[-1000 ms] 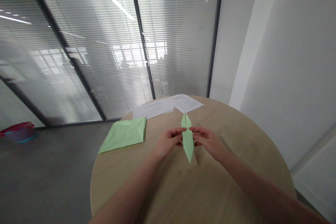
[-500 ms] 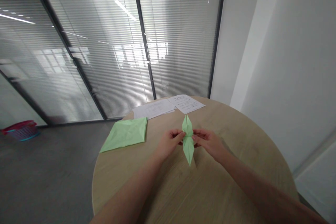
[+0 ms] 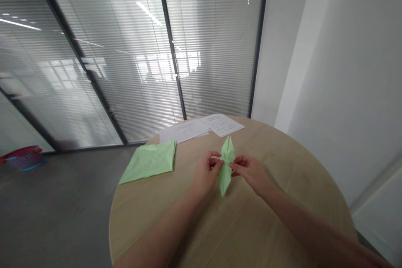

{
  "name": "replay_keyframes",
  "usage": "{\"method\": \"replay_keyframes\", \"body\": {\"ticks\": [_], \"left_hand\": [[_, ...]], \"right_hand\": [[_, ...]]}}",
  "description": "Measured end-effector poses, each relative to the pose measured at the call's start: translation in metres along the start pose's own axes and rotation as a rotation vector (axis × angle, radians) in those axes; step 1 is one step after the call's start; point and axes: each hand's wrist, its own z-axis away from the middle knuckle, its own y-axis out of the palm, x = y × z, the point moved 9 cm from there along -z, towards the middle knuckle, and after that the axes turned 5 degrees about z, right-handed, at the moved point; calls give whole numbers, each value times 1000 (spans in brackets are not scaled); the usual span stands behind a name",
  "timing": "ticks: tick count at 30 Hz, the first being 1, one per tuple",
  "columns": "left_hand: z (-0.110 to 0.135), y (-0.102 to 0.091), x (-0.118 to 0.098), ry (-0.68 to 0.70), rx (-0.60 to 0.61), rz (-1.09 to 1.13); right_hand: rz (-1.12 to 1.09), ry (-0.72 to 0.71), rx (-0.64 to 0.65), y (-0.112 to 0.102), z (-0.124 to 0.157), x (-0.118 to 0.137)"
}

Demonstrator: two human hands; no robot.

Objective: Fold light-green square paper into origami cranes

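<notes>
Between the two hands, just over the worktop (image 3: pixel 282 184), a narrow folded green paper (image 3: pixel 225 178) is being held upright. Its lower point is hanging toward the wood and its upper flaps are opening away from the person.

- Left hand (image 3: pixel 205 173): being closed in a narrow pinch on the paper's left edge at mid-length, thumb against fingertips.
- Right hand (image 3: pixel 249 170): being closed the same way on the right edge, directly opposite, fingers curled in.
- Whether the lower point is touching the worktop cannot be told.

Out past the left hand, a larger green sheet (image 3: pixel 150 161) is lying flat and creased, well apart from the work. Ahead of both hands, near the far rim, printed white pages (image 3: pixel 201 127) are lying overlapped. Far to the left of the left hand, a red basket (image 3: pixel 21 157) is sitting on the floor.

Judgement on the step: the layers at the paper's waist appear to be getting worked.

- The two pinches are best held level and opposite, so the layers are not being sheared.
- Pressure should be light and placed close to the crease line.
- The thin point below should be spared any bending against the wood.
</notes>
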Motion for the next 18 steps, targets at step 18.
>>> {"method": "replay_keyframes", "body": {"ticks": [18], "left_hand": [[-1, -8, -9, 4, -74, -89]], "right_hand": [[-57, -13, 79, 11, 3, 1]]}}
